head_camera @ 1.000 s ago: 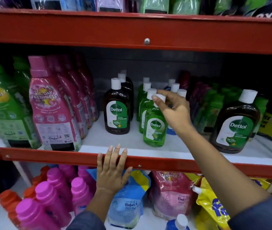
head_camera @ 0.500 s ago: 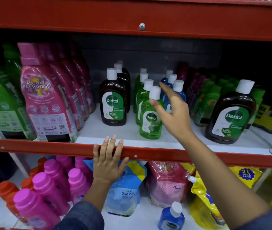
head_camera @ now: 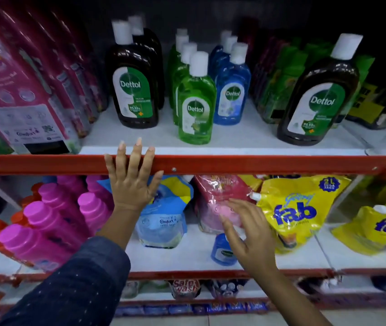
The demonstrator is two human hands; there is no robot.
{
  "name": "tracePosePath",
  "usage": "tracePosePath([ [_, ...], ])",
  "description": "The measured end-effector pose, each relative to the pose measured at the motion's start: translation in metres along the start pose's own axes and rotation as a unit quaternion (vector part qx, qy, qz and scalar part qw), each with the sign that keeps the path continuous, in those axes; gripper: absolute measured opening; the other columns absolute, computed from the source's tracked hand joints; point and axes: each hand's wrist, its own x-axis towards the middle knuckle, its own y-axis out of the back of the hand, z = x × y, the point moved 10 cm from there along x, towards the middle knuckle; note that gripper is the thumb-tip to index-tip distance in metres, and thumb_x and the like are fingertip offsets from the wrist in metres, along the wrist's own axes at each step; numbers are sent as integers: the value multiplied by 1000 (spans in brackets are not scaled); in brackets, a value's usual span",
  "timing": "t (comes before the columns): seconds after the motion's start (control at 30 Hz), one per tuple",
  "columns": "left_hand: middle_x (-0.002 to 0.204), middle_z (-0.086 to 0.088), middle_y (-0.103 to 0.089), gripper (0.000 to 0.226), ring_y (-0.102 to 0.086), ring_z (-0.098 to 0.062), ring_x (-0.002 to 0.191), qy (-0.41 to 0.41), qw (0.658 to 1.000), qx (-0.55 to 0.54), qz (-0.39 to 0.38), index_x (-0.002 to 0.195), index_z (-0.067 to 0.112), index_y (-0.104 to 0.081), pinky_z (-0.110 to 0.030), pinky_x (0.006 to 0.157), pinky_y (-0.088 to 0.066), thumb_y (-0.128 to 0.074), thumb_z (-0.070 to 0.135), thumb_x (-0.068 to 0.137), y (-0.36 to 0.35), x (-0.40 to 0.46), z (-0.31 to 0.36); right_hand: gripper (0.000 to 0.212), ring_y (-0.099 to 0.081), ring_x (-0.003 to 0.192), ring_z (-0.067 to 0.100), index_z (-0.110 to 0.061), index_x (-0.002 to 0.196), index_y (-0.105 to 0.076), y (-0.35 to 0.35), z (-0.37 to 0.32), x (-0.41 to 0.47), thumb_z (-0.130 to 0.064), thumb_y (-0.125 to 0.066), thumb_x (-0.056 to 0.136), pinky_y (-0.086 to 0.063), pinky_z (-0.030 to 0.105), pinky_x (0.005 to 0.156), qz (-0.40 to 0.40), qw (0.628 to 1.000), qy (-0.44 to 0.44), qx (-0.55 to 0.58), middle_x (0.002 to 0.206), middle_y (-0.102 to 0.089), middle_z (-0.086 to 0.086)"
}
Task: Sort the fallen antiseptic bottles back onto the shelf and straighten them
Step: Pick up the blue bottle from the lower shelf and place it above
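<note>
On the upper shelf (head_camera: pixel 246 140) antiseptic bottles stand upright in rows: a brown bottle (head_camera: pixel 133 85) at the left, a green bottle (head_camera: pixel 195 102) at the front, a blue bottle (head_camera: pixel 232 90) behind it, and a large brown bottle (head_camera: pixel 321 95) at the right. A small blue antiseptic bottle (head_camera: pixel 221 251) stands on the lower shelf, partly hidden by my right hand (head_camera: pixel 249 234), which hovers just over it with fingers spread. My left hand (head_camera: pixel 132 177) rests flat on the red shelf rail (head_camera: pixel 269 164), holding nothing.
Pink fabric-softener packs (head_camera: pixel 22 90) fill the upper left. On the lower shelf (head_camera: pixel 194 257) stand pink bottles (head_camera: pixel 46 222), a blue pouch (head_camera: pixel 163 220), a pink pouch (head_camera: pixel 215 198) and yellow pouches (head_camera: pixel 297 208). More packs sit below.
My right hand has left the green bottle on the upper shelf and dropped to the small blue bottle on the lower shelf. The view has tilted downward. My left hand stays on the rail.
</note>
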Motion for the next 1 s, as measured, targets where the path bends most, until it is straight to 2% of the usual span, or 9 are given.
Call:
tracePosePath([
  [0.1, 146, -10, -34, 49, -16, -35, 143, 0, 1000, 4, -1, 145, 20, -32, -47, 122, 4, -32, 47, 103, -1, -1, 0, 34, -59, 110, 18, -14, 118, -62, -25, 35, -37, -37, -58, 94, -47, 31, 92, -73, 995, -73, -9, 116, -66, 0],
  [0.2, 148, -10, -32, 50, -17, -35, 140, -1, 1000, 7, -2, 145, 21, -32, -47, 122, 5, -32, 47, 102, -1, -2, 1, 36, -56, 115, 13, -16, 121, -59, -37, 51, -60, -38, -62, 93, -49, 28, 91, -101, 989, -106, -6, 126, -60, -1],
  [0.3, 147, -11, -34, 50, -18, -35, 140, 2, 1000, 11, -3, 145, 20, -34, -47, 122, 5, -32, 47, 102, -2, -2, 1, 39, -50, 116, 3, -18, 129, -54, -37, 57, -65, -33, -60, 93, -48, 19, 84, -93, 987, -134, -5, 132, -55, -3],
  [0.43, 147, -11, -34, 51, -17, -35, 141, 6, 1000, 10, -10, 144, 20, -34, -46, 122, 6, -31, 48, 102, -3, -2, 1, 38, -60, 108, 15, -18, 129, -56, -38, 68, -69, -35, -54, 95, -41, 15, 80, -92, 980, -174, -5, 120, -66, -2],
  [0.53, 147, -10, -33, 51, -17, -33, 141, 9, 1000, 8, -15, 144, 20, -34, -46, 122, 7, -30, 48, 102, -3, -2, 1, 38, -62, 106, 17, -17, 126, -58, -37, 69, -68, -36, -56, 93, -44, 21, 81, -88, 979, -186, 5, 118, -68, -3],
  [0.73, 147, -11, -33, 50, -17, -33, 141, 10, 1000, 10, -20, 143, 18, -35, -46, 122, 6, -31, 47, 102, -3, -1, 1, 34, -62, 104, 10, -23, 124, -59, -9, 52, -46, -35, -62, 91, -56, 37, 82, -31, 983, -174, 56, 113, -68, -9],
  [0.87, 147, -12, -33, 50, -16, -33, 144, 17, 1000, 7, -26, 142, 16, -37, -47, 122, 6, -32, 46, 102, -3, -1, -1, 35, -63, 107, 9, -26, 123, -60, 30, 24, -6, -35, -65, 89, -55, 37, 86, 30, 983, -153, 98, 114, -67, -13],
  [1.0, 146, -12, -34, 50, -8, -26, 151, 21, 999, 11, -24, 143, 17, -35, -48, 122, 3, -32, 45, 102, -2, -2, -1, 33, -64, 104, 15, -25, 121, -60, 76, -16, 40, -33, -65, 90, -54, 37, 87, 106, 983, -84, 128, 113, -68, -4],
])
